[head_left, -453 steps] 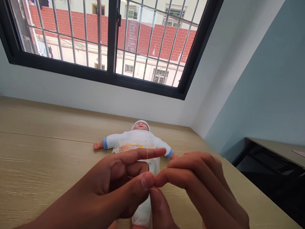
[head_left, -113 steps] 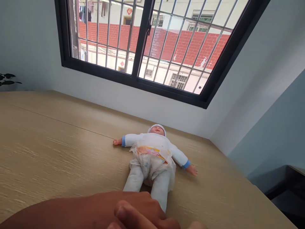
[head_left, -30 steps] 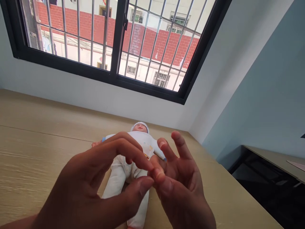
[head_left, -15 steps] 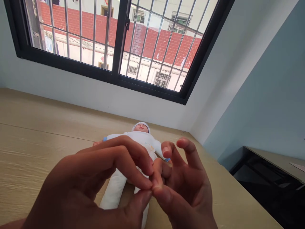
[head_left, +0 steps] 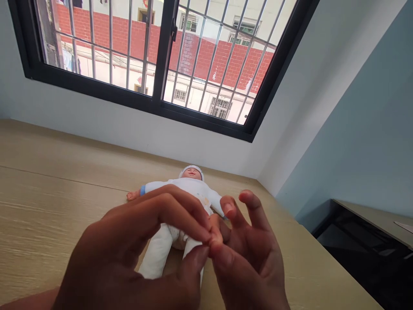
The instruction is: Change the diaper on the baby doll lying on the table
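Note:
My left hand [head_left: 138, 249] and my right hand [head_left: 248, 254] meet at the fingertips in front of the camera. Thumb and fingers of the left press together against the pinched thumb and index finger of the right. Whatever lies between them, if anything, is too small or hidden to see. Two other fingers of the right hand curl upward, apart. Beyond the hands a baby doll [head_left: 190, 186] lies on its back, in a white top with blue cuffs, white leg coverings and a white cap. My hands hide part of its middle and one leg.
The doll rests on a light wood surface [head_left: 64, 193] that runs up to the wall below a barred, black-framed window [head_left: 155, 101]. To the right, past the surface's edge, stands a glossy black piece of furniture [head_left: 351, 241] with a light top.
Both hands stay joined at the fingertips. The left hand has shifted slightly right, and its thumb and fingers have changed position a little. More of the doll's lower body shows.

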A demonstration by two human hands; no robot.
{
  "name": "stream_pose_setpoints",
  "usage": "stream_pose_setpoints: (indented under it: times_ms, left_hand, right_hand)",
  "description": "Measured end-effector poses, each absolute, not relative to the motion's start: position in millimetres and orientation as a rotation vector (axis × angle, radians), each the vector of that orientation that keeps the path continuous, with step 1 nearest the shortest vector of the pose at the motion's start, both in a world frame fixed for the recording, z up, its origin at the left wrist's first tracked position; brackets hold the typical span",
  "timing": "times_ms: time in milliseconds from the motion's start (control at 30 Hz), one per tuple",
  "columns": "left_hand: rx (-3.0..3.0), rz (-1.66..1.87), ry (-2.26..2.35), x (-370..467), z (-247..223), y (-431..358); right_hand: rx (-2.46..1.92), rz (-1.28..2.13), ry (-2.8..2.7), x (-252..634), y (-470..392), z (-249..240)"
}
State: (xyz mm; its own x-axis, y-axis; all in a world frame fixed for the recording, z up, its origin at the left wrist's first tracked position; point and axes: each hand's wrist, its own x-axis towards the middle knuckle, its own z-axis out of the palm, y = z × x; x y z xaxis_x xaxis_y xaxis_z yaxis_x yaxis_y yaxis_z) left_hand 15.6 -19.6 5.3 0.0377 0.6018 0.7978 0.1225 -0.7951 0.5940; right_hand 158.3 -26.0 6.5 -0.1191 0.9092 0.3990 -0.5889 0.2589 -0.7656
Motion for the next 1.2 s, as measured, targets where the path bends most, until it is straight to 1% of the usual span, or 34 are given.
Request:
stream_pose_setpoints:
  times_ms: [133,500,800,1000,1200]
  left_hand:
    - [1.902,1.733,0.679,19.7,9.4,-22.3]
    - [1.973,1.738,0.576,17.5,14.7,-16.6]
    - [2.013,1.784,0.599,18.2,0.9,-20.7]
    - [2.035,1.793,0.719,15.5,-2.9,-20.1]
    - [2.071,1.772,0.727,14.2,-5.1,-21.5]
  right_hand:
    - [-0.413,1.435,-1.013,165.2,-23.5,8.8]
    - [-0.222,1.763,-0.849,165.6,-16.1,9.3]
    - [-0.115,1.884,-0.807,164.7,-10.9,10.0]
    - [-0.066,1.884,-0.859,165.6,-5.5,5.3]
    - [-0.019,1.895,-0.903,166.2,-3.3,3.1]
